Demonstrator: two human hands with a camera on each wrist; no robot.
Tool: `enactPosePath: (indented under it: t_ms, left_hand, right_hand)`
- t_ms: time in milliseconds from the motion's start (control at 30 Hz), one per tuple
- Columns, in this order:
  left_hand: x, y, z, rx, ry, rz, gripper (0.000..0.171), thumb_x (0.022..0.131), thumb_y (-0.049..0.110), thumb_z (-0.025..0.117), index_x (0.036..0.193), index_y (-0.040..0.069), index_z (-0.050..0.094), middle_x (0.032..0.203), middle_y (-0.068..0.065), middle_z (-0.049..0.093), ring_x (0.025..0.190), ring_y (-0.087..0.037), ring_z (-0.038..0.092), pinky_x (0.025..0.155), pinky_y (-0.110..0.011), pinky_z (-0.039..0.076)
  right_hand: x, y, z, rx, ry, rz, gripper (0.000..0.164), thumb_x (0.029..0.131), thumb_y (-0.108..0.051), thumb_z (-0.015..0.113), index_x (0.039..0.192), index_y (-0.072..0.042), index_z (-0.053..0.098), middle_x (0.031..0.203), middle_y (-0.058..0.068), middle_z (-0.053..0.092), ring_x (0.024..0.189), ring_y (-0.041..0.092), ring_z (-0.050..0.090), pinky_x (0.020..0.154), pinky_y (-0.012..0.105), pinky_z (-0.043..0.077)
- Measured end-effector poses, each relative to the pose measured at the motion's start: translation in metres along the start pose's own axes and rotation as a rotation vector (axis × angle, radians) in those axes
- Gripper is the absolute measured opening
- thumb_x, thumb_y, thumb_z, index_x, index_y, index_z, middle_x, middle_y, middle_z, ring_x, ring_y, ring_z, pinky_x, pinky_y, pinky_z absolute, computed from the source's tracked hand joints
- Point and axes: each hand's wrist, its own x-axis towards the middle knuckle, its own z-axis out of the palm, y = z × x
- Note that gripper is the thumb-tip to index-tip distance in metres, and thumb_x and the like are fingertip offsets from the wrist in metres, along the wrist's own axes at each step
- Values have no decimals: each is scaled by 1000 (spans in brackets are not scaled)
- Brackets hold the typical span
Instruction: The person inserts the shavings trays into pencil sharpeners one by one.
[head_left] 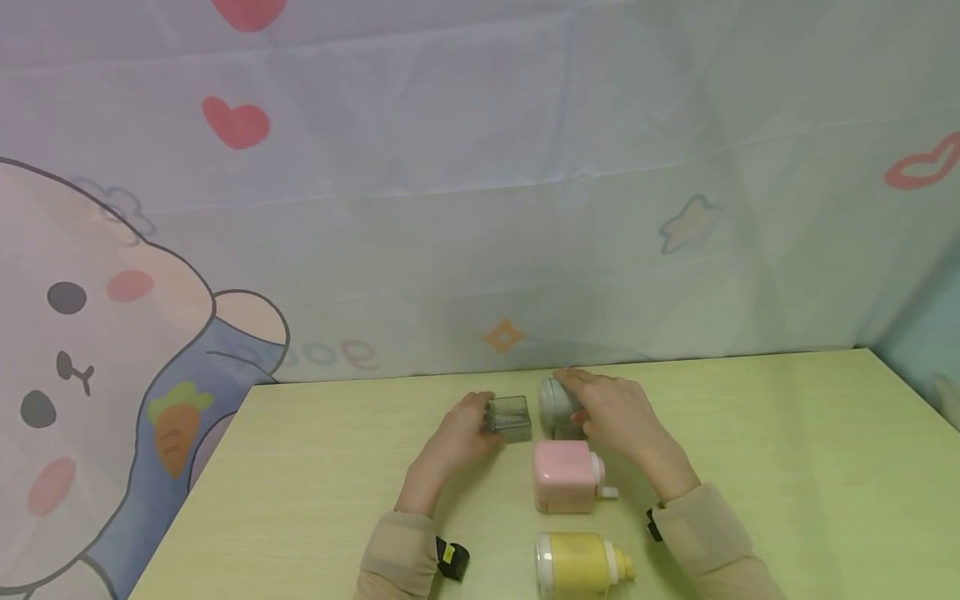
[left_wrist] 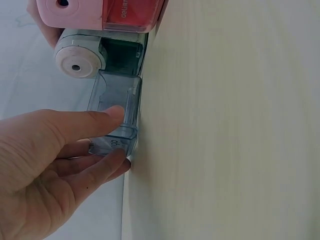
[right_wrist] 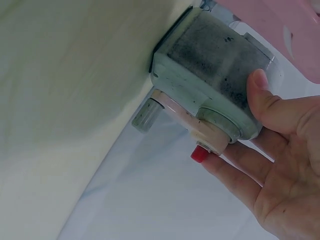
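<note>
My left hand pinches a clear grey shavings drawer between thumb and fingers. With my right hand I hold a grey-green crank pencil sharpener on the table, thumb on one side and fingers on the other. A narrow gap parts drawer and sharpener in the head view. In the left wrist view, the drawer lines up with the dark opening in the sharpener's body. The right wrist view shows its crank handle and a red knob near my fingertips.
Closer to me stands a pink crank sharpener, just in front of the grey-green one. A yellow sharpener sits nearer the front, between my forearms. A printed cloth hangs behind the pale table.
</note>
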Motion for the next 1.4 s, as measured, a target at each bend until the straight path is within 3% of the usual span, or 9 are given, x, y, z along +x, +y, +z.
enactPosePath:
  t_ms: [700, 900, 1400]
  left_hand:
    - [2, 6, 1, 11, -14, 6, 65, 74, 15, 71, 128, -4, 41, 116, -21, 54, 97, -25, 53, 85, -41, 50]
    - [2, 6, 1, 15, 0, 35, 64, 73, 14, 72, 125, -7, 42, 115, -22, 54, 96, -26, 53, 85, -42, 49]
    - [3, 7, 3, 8, -7, 33, 65, 73, 15, 72, 126, -6, 42, 116, -21, 54, 98, -26, 52, 85, -41, 49]
  right_hand:
    - [2, -5, 2, 22, -27, -4, 60, 68, 3, 66, 125, -8, 52, 122, 12, 58, 48, 8, 40, 35, 21, 28]
    - [4, -7, 3, 24, -32, -1, 60, 68, 2, 66, 125, -8, 52, 123, 13, 58, 51, 9, 42, 35, 22, 31]
    - [6, -13, 4, 10, -16, -14, 56, 69, -7, 70, 123, -8, 54, 120, 10, 60, 71, 20, 59, 43, 27, 43]
